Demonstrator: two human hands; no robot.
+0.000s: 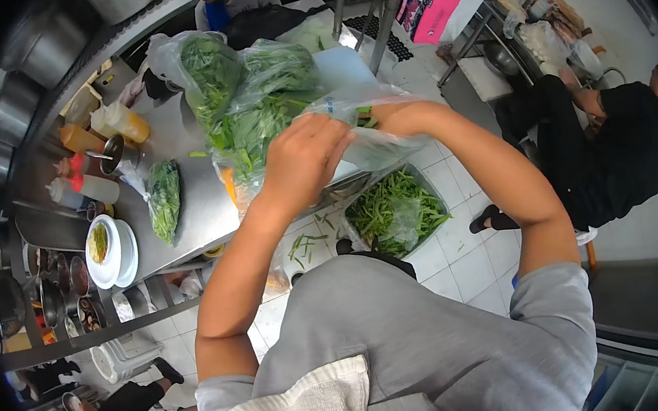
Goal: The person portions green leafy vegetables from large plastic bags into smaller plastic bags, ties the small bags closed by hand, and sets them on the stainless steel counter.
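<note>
The left hand (304, 154) pinches a clear plastic bag (378, 153) beside bagged leafy greens (278, 69); the right hand (402, 118) reaches inside, its grip hidden. Reaching further seems to need a steady rim.

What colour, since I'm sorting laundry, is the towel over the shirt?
The towel is off-white, clearest in the head view.

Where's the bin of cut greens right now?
Head view, just right of centre: the bin of cut greens sits on the tiled floor, below the clear plastic bag at the hands.
</note>
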